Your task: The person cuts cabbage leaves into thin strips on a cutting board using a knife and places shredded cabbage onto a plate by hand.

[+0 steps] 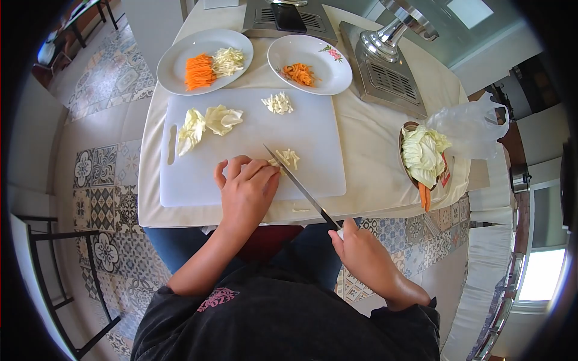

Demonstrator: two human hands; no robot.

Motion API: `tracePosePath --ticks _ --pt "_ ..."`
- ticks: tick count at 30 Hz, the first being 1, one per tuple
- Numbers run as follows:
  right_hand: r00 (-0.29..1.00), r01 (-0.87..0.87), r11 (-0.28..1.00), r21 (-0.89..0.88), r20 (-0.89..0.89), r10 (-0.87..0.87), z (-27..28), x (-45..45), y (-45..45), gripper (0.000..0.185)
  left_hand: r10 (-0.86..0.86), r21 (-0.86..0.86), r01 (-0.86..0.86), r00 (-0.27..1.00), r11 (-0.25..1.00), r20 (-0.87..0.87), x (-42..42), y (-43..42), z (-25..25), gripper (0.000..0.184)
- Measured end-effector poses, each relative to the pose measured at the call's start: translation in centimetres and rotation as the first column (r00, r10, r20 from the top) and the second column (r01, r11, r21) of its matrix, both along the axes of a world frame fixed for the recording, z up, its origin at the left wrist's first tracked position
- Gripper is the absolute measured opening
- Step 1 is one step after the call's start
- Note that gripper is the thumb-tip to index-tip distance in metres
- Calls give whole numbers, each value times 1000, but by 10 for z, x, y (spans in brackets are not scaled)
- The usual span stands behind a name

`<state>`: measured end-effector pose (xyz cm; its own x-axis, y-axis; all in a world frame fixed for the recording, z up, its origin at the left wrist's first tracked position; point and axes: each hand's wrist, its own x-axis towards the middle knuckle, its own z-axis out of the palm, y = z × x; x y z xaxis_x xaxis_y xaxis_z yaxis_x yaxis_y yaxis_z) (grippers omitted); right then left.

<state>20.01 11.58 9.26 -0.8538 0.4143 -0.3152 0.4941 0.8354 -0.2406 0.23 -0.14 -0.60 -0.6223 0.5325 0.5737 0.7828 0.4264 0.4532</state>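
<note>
My right hand point(366, 256) grips the handle of a kitchen knife point(303, 189), its blade slanting up and left across the white cutting board point(208, 165). My left hand point(245, 191) presses down on the board with bent fingers, holding pale cabbage that is mostly hidden beneath the fingertips. Right beside the blade lie freshly cut cabbage strips point(291, 157). Farther back on the board are a small heap of chopped cabbage point(277, 103) and two loose pieces, one cabbage leaf point(191, 131) and another cabbage leaf point(223, 120).
Behind the board, an oval plate point(171, 63) carries carrot and cabbage strips; a flowered plate point(313, 48) holds shredded carrot. Metal appliances, one a steel stand point(385, 72), occupy the back, with a phone point(288, 18). At right sit a cabbage point(422, 155), carrots point(425, 197) and a plastic bag point(469, 127).
</note>
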Motion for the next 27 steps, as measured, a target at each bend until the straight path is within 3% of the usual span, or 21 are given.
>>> tracePosePath --ticks 15,18,27 --pt "984 -29 999 32 -174 34 -31 -38 0 33 -19 -6 19 1000 1000 13 0 -1 -2 15" --pt "988 22 999 -31 -155 -27 -29 -49 -2 32 -16 -4 16 1000 1000 16 0 -1 0 15" --pt "985 -22 997 69 -169 34 -34 -32 -4 30 12 10 -12 999 1000 -30 1 0 -2 13"
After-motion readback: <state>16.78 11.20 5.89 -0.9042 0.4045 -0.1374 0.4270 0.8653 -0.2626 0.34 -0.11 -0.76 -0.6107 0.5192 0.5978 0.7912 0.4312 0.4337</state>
